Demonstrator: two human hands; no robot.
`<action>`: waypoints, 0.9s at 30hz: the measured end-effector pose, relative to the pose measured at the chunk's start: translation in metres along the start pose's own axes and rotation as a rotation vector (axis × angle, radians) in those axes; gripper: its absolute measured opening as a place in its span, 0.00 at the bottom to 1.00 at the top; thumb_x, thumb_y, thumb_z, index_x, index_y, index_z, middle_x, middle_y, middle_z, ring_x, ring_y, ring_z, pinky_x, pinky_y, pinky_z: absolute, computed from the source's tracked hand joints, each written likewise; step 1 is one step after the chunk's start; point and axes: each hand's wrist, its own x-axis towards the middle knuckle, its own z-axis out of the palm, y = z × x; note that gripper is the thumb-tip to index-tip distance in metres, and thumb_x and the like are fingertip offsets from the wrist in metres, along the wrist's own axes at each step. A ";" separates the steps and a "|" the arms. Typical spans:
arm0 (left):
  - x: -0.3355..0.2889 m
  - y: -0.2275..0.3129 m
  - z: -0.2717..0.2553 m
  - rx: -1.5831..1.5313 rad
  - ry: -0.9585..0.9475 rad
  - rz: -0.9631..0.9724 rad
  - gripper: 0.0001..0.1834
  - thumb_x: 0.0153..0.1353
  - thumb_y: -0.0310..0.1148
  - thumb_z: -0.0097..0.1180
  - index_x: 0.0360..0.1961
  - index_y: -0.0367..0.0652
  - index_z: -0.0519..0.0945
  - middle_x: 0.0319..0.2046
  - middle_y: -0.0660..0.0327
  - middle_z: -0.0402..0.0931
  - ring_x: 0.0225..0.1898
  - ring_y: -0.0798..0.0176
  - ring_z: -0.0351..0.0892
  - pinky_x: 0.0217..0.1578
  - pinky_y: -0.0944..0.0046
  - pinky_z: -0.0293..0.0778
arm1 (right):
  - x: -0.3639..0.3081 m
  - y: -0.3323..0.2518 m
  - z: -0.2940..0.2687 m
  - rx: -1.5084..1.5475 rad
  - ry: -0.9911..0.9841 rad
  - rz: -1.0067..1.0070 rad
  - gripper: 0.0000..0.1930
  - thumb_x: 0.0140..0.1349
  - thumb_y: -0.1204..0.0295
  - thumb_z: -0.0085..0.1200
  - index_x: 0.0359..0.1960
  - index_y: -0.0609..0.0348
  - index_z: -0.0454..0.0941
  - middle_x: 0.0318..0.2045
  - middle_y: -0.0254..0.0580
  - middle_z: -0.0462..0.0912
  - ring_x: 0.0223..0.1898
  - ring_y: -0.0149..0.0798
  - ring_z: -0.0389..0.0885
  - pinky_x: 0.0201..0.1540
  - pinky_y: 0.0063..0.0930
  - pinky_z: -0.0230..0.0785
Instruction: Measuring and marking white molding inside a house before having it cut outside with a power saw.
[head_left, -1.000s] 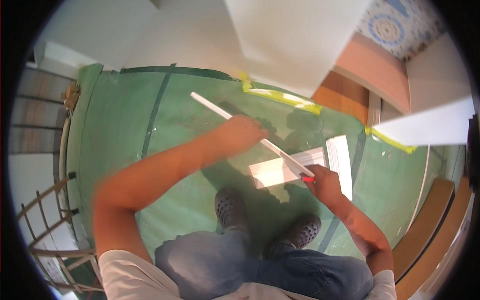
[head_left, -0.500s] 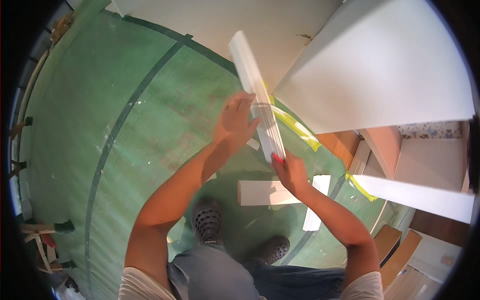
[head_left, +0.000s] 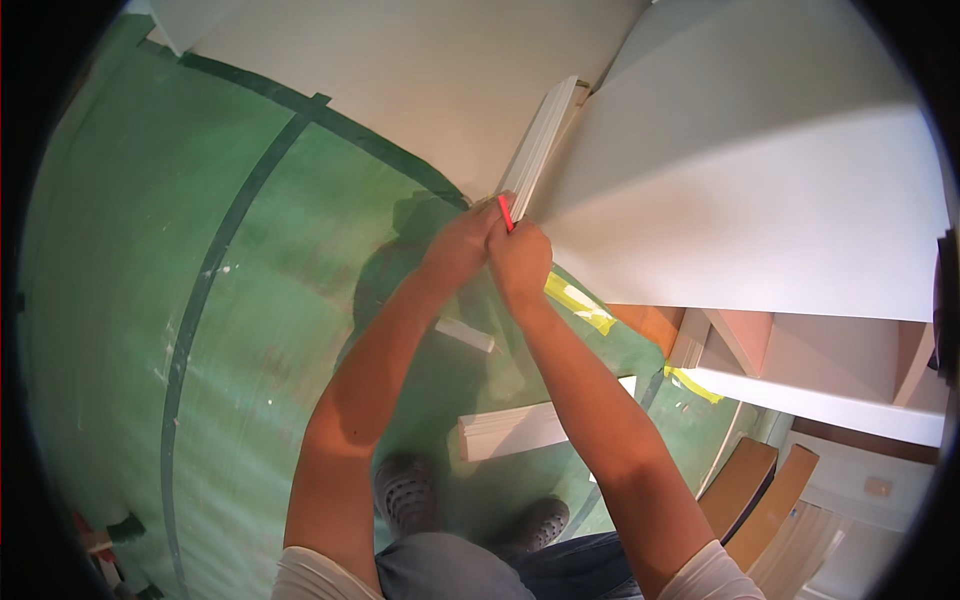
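Observation:
A white grooved moulding (head_left: 545,135) stands tilted in the corner between the beige wall and the large white panel. At its lower end, my left hand (head_left: 460,248) is closed around it, fingertips partly hidden. Right beside it my right hand (head_left: 522,262) is closed, with a slim red pencil (head_left: 505,212) sticking up from its fingers against the moulding's face. The two hands nearly touch. A short white offcut (head_left: 465,334) lies on the green floor sheet below my forearms. Closer to my feet is another white moulding piece (head_left: 510,432), partly covered by my right forearm.
The large white panel (head_left: 740,190) rises at the right, above an open white shelf unit (head_left: 840,350). Yellow tape (head_left: 582,305) runs along the panel's base. Brown boards (head_left: 740,485) lean at the lower right. Green sheeting (head_left: 280,330) with dark tape seams covers the floor.
Both hands have moved up and forward to the corner, and the moulding now leans the other way, its top to the right. My left hand has shifted from its middle to its lower end.

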 end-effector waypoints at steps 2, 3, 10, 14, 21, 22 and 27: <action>0.007 -0.008 0.009 -0.030 -0.021 -0.012 0.26 0.58 0.26 0.52 0.60 0.44 0.67 0.57 0.49 0.69 0.57 0.47 0.69 0.56 0.58 0.67 | 0.007 0.007 0.004 -0.056 -0.002 0.042 0.21 0.62 0.55 0.45 0.29 0.64 0.77 0.26 0.61 0.79 0.31 0.63 0.78 0.35 0.51 0.70; 0.010 -0.013 0.011 -0.038 -0.030 -0.008 0.26 0.58 0.26 0.52 0.60 0.44 0.67 0.57 0.49 0.69 0.57 0.47 0.69 0.56 0.58 0.67 | 0.006 0.011 0.005 -0.045 -0.021 0.024 0.20 0.62 0.56 0.45 0.31 0.64 0.77 0.26 0.60 0.79 0.31 0.63 0.78 0.36 0.51 0.70; 0.034 -0.028 0.024 0.018 -0.055 0.146 0.29 0.57 0.26 0.55 0.62 0.45 0.66 0.51 0.48 0.73 0.50 0.45 0.74 0.49 0.57 0.72 | -0.025 0.045 -0.008 0.159 0.042 -0.261 0.19 0.59 0.66 0.50 0.50 0.61 0.70 0.42 0.57 0.79 0.40 0.59 0.78 0.44 0.46 0.71; 0.047 -0.032 0.029 0.082 0.019 0.196 0.29 0.56 0.28 0.56 0.61 0.48 0.68 0.48 0.51 0.76 0.48 0.47 0.76 0.47 0.56 0.74 | -0.042 0.074 -0.011 -0.055 0.043 -0.271 0.20 0.55 0.72 0.53 0.51 0.61 0.71 0.45 0.54 0.78 0.44 0.55 0.78 0.46 0.42 0.72; 0.034 -0.028 0.031 0.063 -0.194 -0.131 0.28 0.53 0.27 0.57 0.58 0.46 0.69 0.41 0.49 0.78 0.41 0.46 0.78 0.41 0.55 0.74 | -0.038 0.101 -0.001 -0.179 0.052 -0.385 0.26 0.49 0.77 0.54 0.54 0.63 0.67 0.50 0.50 0.75 0.51 0.51 0.73 0.47 0.41 0.72; 0.031 -0.030 0.034 0.065 -0.204 -0.132 0.28 0.53 0.27 0.57 0.58 0.46 0.69 0.41 0.49 0.78 0.41 0.46 0.78 0.41 0.55 0.74 | -0.037 0.103 0.001 -0.188 0.011 -0.366 0.27 0.49 0.77 0.53 0.55 0.63 0.66 0.50 0.50 0.74 0.51 0.52 0.73 0.47 0.41 0.72; 0.013 -0.045 0.042 0.048 -0.083 -0.108 0.28 0.56 0.28 0.55 0.60 0.49 0.69 0.34 0.48 0.78 0.36 0.47 0.79 0.38 0.55 0.74 | -0.044 0.098 0.008 -0.150 -0.097 -0.350 0.25 0.49 0.76 0.53 0.53 0.62 0.69 0.46 0.48 0.74 0.49 0.51 0.73 0.46 0.41 0.73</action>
